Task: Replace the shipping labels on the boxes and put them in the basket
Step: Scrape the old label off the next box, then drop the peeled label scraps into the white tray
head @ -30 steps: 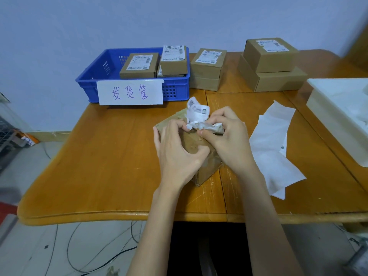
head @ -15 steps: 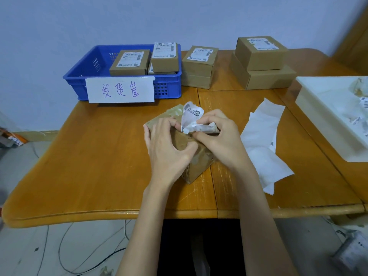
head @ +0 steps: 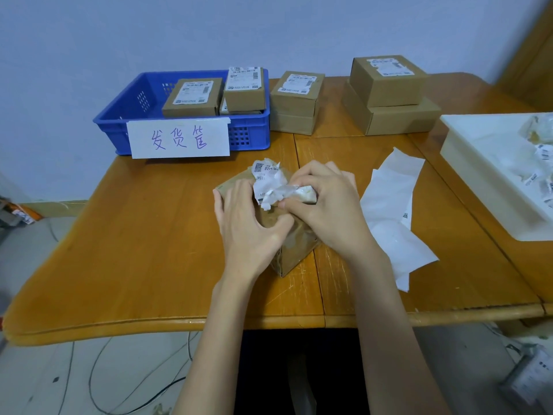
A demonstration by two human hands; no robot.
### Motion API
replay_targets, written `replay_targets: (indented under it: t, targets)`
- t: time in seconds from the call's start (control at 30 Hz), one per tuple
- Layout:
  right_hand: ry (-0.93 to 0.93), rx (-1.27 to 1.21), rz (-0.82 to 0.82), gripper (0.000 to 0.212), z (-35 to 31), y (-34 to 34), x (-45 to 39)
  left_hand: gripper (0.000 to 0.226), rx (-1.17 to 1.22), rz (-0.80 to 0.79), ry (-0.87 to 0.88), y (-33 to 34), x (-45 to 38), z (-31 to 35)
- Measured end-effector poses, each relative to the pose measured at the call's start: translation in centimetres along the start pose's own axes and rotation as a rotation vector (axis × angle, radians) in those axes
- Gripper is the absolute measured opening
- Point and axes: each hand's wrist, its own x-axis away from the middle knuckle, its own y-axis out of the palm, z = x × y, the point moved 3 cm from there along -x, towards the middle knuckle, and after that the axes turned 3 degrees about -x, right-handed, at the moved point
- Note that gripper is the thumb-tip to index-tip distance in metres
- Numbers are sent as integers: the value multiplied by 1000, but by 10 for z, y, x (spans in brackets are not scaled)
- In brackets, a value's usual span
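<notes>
Your wooden worktop (head: 149,250) carries a blue basket (head: 254,136), stacked cardboard boxes (head: 401,118) at the back, one box (head: 294,250) centre, white backing sheets (head: 389,211) and a white bin (head: 478,175).

Most of the cardboard box (head: 294,250) is covered by the left hand (head: 248,229) and right hand (head: 326,211). The print on the crumpled label (head: 269,184) is too small to be read. The white bin (head: 490,172) is cut off by the right edge. A third box (head: 239,108) in the blue basket (head: 119,115) is largely hidden.
</notes>
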Motion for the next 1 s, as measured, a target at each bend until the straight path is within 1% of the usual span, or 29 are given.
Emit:
replay_targets:
  t: [0.1,0.17,0.27,0.37,0.43,0.5,0.63,0.73,0.8,0.83,0.9,1.0]
  targets:
    - [-73,102,43,12,-2,2,-1,39,21,0,11,-2,1,2]
    - [-59,106,85,7,1,3,1,38,54,1,12,-2,1,2]
    - [40,10,154,6,9,0,2,27,77,-8,-4,-2,-1,2]
    - [112,-185,141,4,11,3,4,12,59,-23,-42,-1,-4,2]
    - [135,-246,150,7,10,3,5,6,36,-16,-56,0,-6,3]
    - [148,-273,150,12,9,4,5,11,31,-22,-69,-2,-8,4]
    - [172,-291,143,14,9,4,5,18,3,-41,-85,-4,-11,3]
    - [222,-321,110,16,10,6,6,22,-59,12,-108,-8,-15,4]
    - [234,-320,96,15,10,6,7,28,-95,14,-113,-11,-20,3]
    - [243,-340,95,14,10,6,7,29,-91,-11,-114,-12,-22,5]
    - [260,-415,105,11,10,4,6,20,-41,-70,-131,-14,-24,6]
    - [226,-496,118,11,7,-1,6,46,71,-162,-169,-17,-23,15]
